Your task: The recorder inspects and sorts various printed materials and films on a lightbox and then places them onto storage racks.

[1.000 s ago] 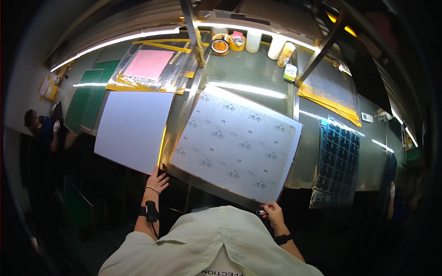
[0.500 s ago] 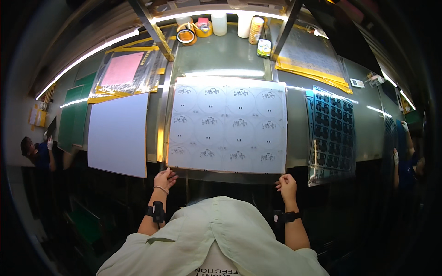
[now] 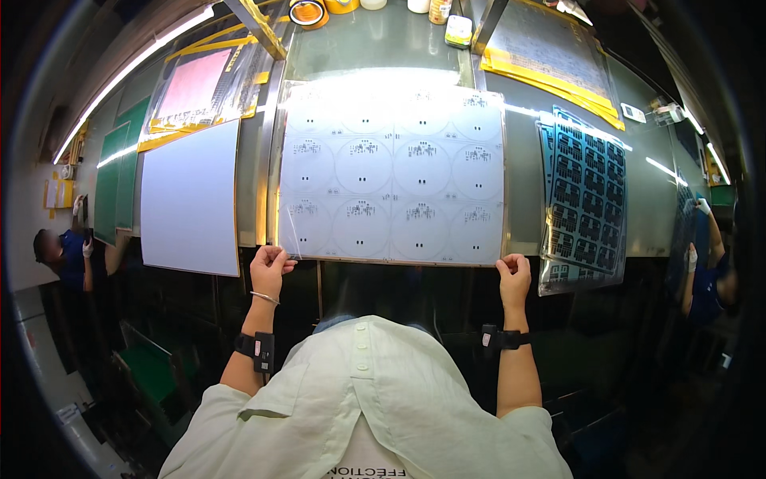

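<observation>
A white panel (image 3: 367, 172) lies in front of me, covered by what looks like a clear film with rows of circles and small black marks. My left hand (image 3: 270, 270) pinches the near left corner, where a glossy, slightly raised film edge shows. At the near right corner, the fingers of my right hand (image 3: 514, 275) are closed on the sheet's edge. How much of the film's thickness each pinch takes in is too small to make out. Both hands sit at the table's front edge, palms partly turned inward.
Left of the work stands a plain white panel (image 3: 190, 199), with green sheets (image 3: 116, 180) beyond. Blue-black patterned films (image 3: 586, 199) lie at right. Yellow-edged sheets (image 3: 550, 60), tape rolls (image 3: 309, 13) and a metal post (image 3: 489, 28) stand behind. Co-workers (image 3: 64, 255) are at both sides.
My view has tipped so the table sits higher in it. Both hands have closed at the near corners; the left fingers were looser before. The film's near left corner now shows a bright raised edge.
</observation>
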`<state>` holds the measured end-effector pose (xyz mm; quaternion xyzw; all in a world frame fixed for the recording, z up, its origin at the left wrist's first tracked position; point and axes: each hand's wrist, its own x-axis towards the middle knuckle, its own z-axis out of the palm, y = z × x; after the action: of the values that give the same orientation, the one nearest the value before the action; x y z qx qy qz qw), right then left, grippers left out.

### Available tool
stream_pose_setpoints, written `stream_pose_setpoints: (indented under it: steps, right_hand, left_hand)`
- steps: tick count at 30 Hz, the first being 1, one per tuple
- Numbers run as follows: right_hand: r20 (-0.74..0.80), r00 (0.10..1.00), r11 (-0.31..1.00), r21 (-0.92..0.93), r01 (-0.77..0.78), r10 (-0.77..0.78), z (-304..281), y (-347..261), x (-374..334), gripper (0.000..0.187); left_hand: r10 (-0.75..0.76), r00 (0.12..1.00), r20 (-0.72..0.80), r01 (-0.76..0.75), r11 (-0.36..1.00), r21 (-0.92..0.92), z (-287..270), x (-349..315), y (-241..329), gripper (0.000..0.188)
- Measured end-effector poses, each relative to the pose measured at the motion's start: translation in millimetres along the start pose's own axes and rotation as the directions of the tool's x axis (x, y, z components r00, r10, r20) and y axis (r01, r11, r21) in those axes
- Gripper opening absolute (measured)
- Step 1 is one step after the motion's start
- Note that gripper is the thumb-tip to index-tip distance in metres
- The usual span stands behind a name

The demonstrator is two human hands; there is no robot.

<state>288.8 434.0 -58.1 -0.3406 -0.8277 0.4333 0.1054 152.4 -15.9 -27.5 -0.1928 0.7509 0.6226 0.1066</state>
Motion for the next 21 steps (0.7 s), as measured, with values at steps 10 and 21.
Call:
stream_pose_setpoints:
  steps: [10,21]
  right_hand:
    - [0.065,0.998,1.0,0.02,-0.014,0.013,-0.8,5.8,5.9,0.017]
    - [0.095,0.994,0.999,-0.014,0.05,-0.048,3.0,1.1,2.9,0.016]
  left_hand:
    - [0.003,1.0,-0.015,-0.003,0.999,0.037,-1.3,0.7,-11.7,0.007]
    - [0.101,0.992,-0.07,-0.097,0.993,0.063,-4.9,-0.3,-15.1,0.006]
